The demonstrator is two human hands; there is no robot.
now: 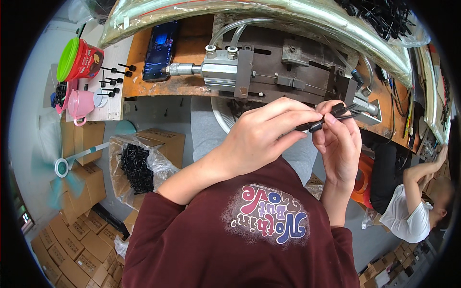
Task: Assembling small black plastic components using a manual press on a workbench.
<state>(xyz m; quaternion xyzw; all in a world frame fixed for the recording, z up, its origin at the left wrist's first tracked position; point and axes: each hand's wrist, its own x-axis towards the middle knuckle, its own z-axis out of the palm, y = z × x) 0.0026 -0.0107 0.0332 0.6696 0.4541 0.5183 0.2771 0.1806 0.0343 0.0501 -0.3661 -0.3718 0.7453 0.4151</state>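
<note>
Both hands were closed on slim black plastic pins (321, 121): the left hand (261, 137) pinched one end, the right hand (342, 141) the other. They hovered just before the grey metal press (269, 67) on the orange worktop (144, 53).

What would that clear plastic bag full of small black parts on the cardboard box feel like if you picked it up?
The clear plastic bag would probably be floppy: its film is crinkled and slumps around the small black parts. It likely sags and shifts when lifted, since the contents lie loose. It may be heavier than it looks, being well filled. Its open top could spill parts if tipped.
</note>
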